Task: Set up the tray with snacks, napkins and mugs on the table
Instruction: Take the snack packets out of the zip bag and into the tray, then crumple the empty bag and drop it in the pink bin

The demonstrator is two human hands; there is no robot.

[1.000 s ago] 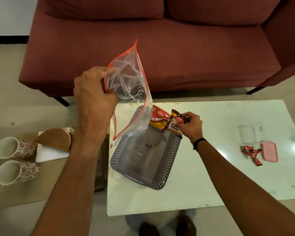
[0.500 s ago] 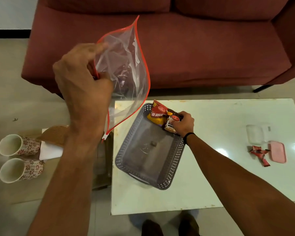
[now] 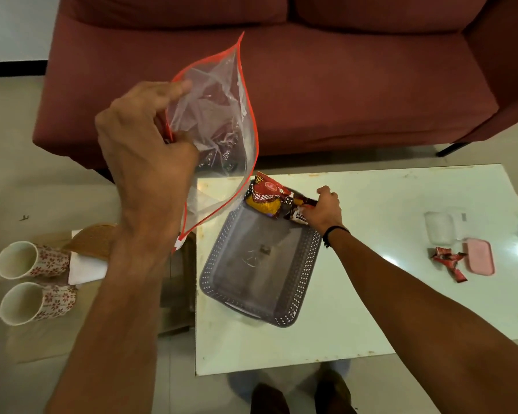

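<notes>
A grey perforated tray [image 3: 304,282] lies on the white table [image 3: 386,309]. At its far end rest the snack packets [image 3: 268,198], red and yellow, and my right hand [image 3: 325,212] grips them against the tray's rim. My left hand [image 3: 145,162] holds up a clear zip bag with a red edge [image 3: 219,121], raised above the table's left corner. Two floral mugs [image 3: 32,259] [image 3: 30,303] lie on their sides on a low stand at the left, beside white napkins [image 3: 86,268] under a brown woven holder [image 3: 93,239].
A dark red sofa [image 3: 341,85] runs behind the table. On the table's right side sit a clear plastic container [image 3: 438,231], a pink lid [image 3: 480,256] and a crumpled red wrapper [image 3: 449,261]. My shoes [image 3: 299,395] show below the table's near edge.
My left hand lifted the zip bag up and away from the tray. My right hand pressed the snack packets down into the tray's far end and stays on them.
</notes>
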